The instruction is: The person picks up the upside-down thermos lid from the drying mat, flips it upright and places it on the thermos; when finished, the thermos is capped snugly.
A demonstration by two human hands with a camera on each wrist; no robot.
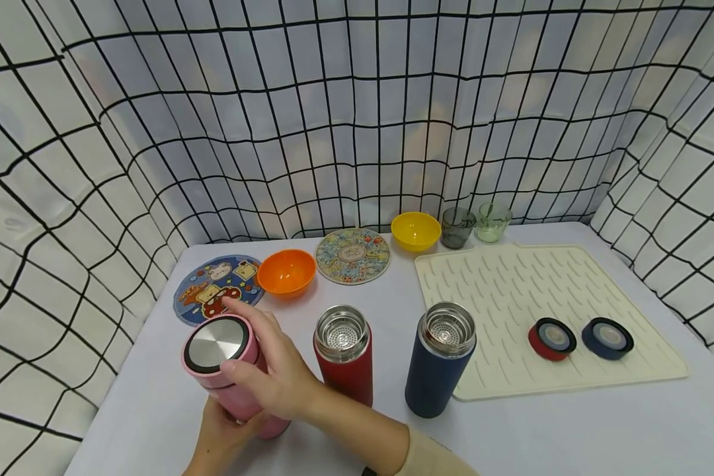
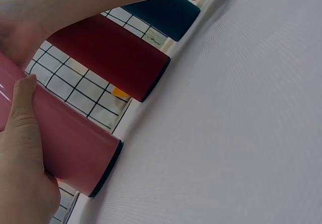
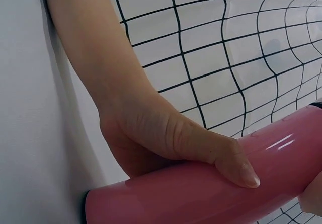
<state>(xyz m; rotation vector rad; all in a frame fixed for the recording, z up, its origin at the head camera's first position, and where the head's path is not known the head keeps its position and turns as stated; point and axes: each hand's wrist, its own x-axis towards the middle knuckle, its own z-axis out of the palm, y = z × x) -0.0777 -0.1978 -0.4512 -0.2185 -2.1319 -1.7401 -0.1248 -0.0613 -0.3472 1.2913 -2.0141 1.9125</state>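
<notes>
A pink thermos (image 1: pixel 244 400) stands at the left front of the table, its steel-topped lid (image 1: pixel 217 344) on its mouth. Low on its body, my left hand (image 1: pixel 226 423) grips it, thumb across the side in the left wrist view. With thumb and fingers spread around the lid end, my right hand (image 1: pixel 279 363) holds the top. To the right are a red thermos (image 1: pixel 345 370) and a dark blue thermos (image 1: pixel 434 370), both upright and lidless, strainers showing in their mouths.
A red lid (image 1: pixel 552 339) and a blue lid (image 1: pixel 607 338) lie on a cream ridged mat (image 1: pixel 488 377) at right. Along the back are a blue cartoon mat (image 1: pixel 193 291), orange bowl (image 1: pixel 287 273), round patterned mat (image 1: pixel 353 256), yellow bowl (image 1: pixel 416 231), grey glass (image 1: pixel 457 228) and green glass (image 1: pixel 492 223).
</notes>
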